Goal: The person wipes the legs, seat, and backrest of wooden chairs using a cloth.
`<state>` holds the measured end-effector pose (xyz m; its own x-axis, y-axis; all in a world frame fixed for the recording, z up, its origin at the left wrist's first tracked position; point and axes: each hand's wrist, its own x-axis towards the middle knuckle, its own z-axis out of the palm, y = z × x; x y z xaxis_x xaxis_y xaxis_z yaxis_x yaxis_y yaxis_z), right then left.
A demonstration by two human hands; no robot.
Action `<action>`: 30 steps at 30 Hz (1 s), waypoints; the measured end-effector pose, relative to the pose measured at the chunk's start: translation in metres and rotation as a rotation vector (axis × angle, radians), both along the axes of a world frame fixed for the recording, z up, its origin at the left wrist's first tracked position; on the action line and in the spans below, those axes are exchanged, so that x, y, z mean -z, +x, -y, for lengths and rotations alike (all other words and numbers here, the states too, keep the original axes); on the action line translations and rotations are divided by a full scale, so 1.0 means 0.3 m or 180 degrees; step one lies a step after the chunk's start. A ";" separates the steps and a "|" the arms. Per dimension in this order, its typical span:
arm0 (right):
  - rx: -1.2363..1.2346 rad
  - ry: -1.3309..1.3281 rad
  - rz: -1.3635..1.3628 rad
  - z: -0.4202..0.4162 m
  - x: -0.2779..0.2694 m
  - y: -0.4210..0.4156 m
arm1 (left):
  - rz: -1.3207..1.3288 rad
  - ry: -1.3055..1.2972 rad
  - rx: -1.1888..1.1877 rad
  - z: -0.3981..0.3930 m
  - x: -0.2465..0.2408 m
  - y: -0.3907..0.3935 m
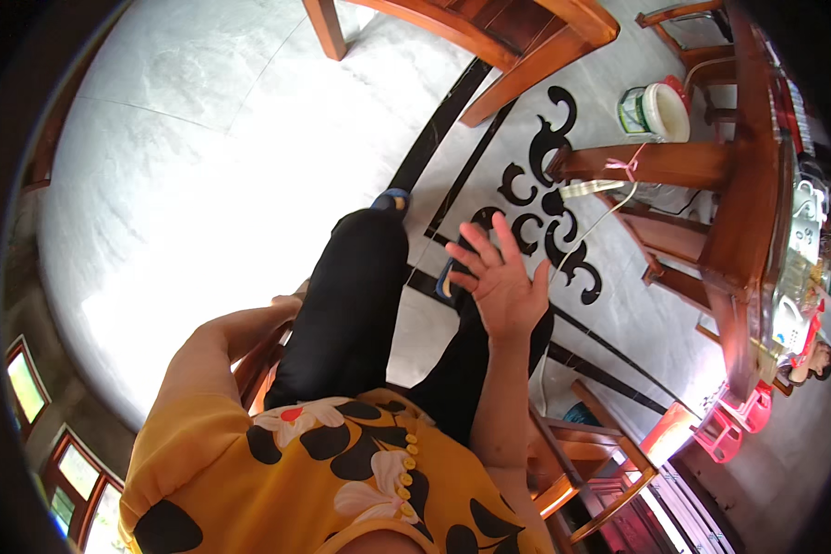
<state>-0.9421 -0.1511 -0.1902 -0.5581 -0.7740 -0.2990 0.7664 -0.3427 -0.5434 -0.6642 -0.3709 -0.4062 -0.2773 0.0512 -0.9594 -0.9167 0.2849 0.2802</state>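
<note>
My right hand (505,287) is raised above my right thigh, palm up, with its fingers spread and nothing in it. On the other side, my left hand (289,305) rests low beside my left thigh, near the wooden chair frame (263,363). Its fingers are mostly hidden by the leg of my black trousers (350,298). I am seated, wearing a yellow floral top (305,478) with yellow buttons. Between my right hand and the table, a white cable (595,233) hangs down.
A dark wooden table (741,228) stands at right, with cups (793,325) on it. By its leg, a power strip (592,188) hangs near a pink tie (623,165). A white bucket (665,114) sits beyond. Wooden furniture (540,66) stands ahead; pink stools (720,433) are lower right.
</note>
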 end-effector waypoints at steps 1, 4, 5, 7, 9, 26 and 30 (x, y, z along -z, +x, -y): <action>0.0019 0.0033 0.0015 -0.001 -0.001 -0.001 | 0.0036 -0.0056 -0.0025 0.002 0.023 0.013; -0.0086 0.0068 -0.0003 -0.011 0.004 -0.010 | 0.0170 -0.0226 -0.0080 0.019 0.083 0.065; -0.0061 0.0076 0.0026 -0.009 0.003 -0.013 | 0.0253 -0.0295 -0.0083 0.026 0.091 0.094; -0.0130 0.0175 -0.0087 -0.005 0.004 -0.014 | 0.0346 -0.0372 -0.0171 0.037 0.139 0.152; -0.0167 0.0271 -0.0082 0.004 0.008 -0.019 | 0.0496 -0.0410 -0.0233 0.020 0.167 0.220; -0.0074 0.0672 0.0019 0.000 0.039 -0.113 | 0.0757 -0.0234 -0.0567 -0.177 0.410 0.231; -0.0288 0.0811 0.0002 0.025 0.046 -0.123 | 0.0728 -0.0252 -0.0549 -0.159 0.476 0.213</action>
<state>-0.9791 -0.1587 -0.2038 -0.4899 -0.7204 -0.4910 0.7880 -0.1249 -0.6029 -0.6003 -0.3233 -0.5490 -0.0515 -0.0554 -0.9971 -0.9903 0.1321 0.0438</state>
